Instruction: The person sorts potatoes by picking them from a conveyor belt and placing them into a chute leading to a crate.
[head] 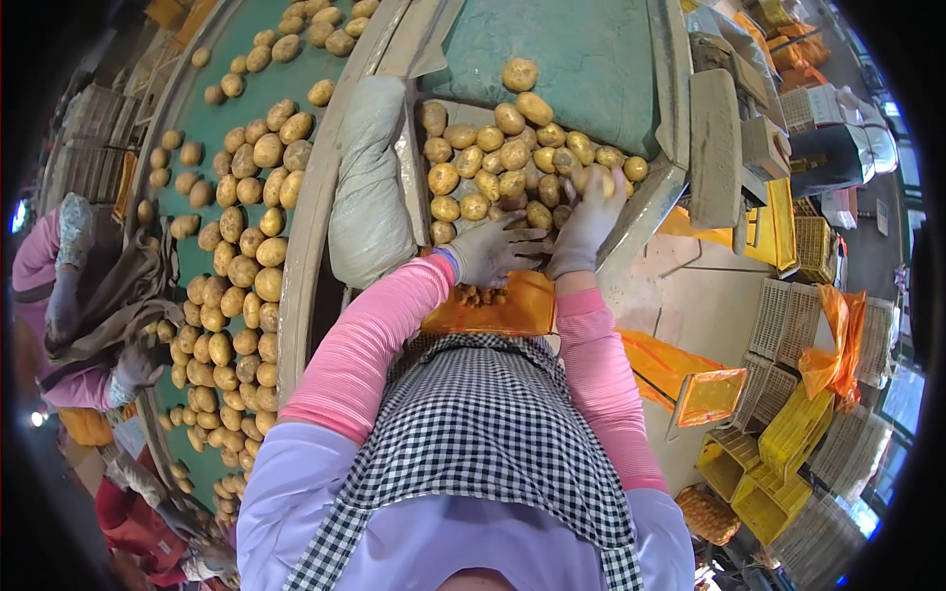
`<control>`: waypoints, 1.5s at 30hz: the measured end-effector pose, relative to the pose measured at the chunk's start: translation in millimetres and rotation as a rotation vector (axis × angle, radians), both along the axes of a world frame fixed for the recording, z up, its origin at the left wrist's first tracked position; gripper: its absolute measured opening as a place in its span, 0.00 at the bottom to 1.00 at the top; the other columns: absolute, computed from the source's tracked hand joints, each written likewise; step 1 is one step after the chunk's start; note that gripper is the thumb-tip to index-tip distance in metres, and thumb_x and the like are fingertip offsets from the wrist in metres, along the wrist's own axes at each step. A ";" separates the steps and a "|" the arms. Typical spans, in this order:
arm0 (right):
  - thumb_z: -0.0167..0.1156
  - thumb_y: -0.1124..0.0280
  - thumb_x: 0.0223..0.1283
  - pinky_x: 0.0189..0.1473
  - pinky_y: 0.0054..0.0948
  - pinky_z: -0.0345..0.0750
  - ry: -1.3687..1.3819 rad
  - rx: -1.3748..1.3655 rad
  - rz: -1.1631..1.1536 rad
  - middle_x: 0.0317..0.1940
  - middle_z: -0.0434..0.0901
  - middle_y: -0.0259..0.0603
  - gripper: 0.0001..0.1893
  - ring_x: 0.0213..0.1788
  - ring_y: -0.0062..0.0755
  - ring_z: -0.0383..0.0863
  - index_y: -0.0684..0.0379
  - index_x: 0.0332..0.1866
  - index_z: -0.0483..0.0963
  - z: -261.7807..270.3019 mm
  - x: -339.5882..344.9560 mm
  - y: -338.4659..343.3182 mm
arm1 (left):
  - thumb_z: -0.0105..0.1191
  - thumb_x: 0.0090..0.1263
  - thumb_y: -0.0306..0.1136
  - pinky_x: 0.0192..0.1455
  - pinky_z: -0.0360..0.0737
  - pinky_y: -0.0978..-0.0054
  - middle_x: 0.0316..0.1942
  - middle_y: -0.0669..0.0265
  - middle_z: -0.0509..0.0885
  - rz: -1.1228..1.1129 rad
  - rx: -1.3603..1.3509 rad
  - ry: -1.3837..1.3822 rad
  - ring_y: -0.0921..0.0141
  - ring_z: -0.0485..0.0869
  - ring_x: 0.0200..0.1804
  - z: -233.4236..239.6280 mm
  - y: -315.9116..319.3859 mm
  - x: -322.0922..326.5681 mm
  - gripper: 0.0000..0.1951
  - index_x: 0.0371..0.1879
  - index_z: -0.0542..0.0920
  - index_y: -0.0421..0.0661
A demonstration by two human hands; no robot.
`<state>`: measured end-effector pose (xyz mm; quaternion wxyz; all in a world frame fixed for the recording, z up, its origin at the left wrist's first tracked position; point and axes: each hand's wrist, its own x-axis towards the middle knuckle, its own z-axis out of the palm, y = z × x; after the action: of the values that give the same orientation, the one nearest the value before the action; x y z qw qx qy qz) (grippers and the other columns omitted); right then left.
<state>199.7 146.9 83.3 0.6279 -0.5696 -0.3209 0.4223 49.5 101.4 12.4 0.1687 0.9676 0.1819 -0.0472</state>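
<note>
Many potatoes (514, 155) lie heaped on a chute at the end of a green conveyor belt (562, 44). My left hand (491, 251), in a pale glove, is spread at the chute's near edge, fingers apart beside the lowest potatoes. Also gloved, my right hand (591, 214) reaches over the right side of the heap, its fingertips curled over a potato (597, 179); whether it grips it is not clear. Below the hands an orange bag (517, 303) hangs open, with small potatoes (482, 297) inside.
Left of a wrapped grey pad (369, 185), a wider belt (199, 133) carries many potatoes. Two people (74, 295) (148, 517) work along its far side. To the right are a metal stand with an orange bag (709, 395), yellow crates (794, 432) and stacked pale crates (783, 318).
</note>
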 end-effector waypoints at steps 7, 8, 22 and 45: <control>0.66 0.65 0.57 0.61 0.32 0.73 -0.608 -0.072 0.597 0.62 0.73 0.53 0.26 0.62 0.44 0.75 0.62 0.60 0.71 13.6 -24.4 41.7 | 0.53 0.62 0.52 0.79 0.44 0.52 0.72 0.73 0.65 -0.012 0.098 -0.003 0.65 0.58 0.75 -4.5 5.8 5.0 0.32 0.68 0.69 0.61; 0.67 0.66 0.55 0.63 0.33 0.72 -0.813 -0.099 0.592 0.61 0.74 0.52 0.23 0.63 0.46 0.74 0.59 0.56 0.76 -7.7 -25.4 38.2 | 0.55 0.60 0.51 0.79 0.45 0.52 0.72 0.73 0.66 0.009 0.056 -0.010 0.65 0.59 0.75 3.1 3.9 5.5 0.33 0.68 0.69 0.61; 0.56 0.53 0.69 0.53 0.25 0.79 0.589 0.037 0.549 0.58 0.74 0.45 0.32 0.51 0.32 0.80 0.62 0.70 0.59 -4.5 6.7 9.8 | 0.61 0.57 0.48 0.78 0.48 0.50 0.72 0.72 0.66 -0.020 0.059 -0.164 0.68 0.61 0.73 7.0 7.5 7.4 0.34 0.66 0.71 0.58; 0.61 0.77 0.60 0.52 0.32 0.76 -0.498 0.767 -0.307 0.50 0.77 0.46 0.13 0.47 0.33 0.79 0.65 0.49 0.73 103.1 124.3 -31.4 | 0.37 0.73 0.55 0.80 0.37 0.48 0.77 0.77 0.58 -0.092 0.055 0.337 0.69 0.53 0.78 25.9 15.7 15.7 0.29 0.71 0.65 0.60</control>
<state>324.0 115.5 186.4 0.7519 -0.4212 -0.5064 0.0269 65.2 117.0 38.3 0.1068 0.9575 0.1643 -0.2116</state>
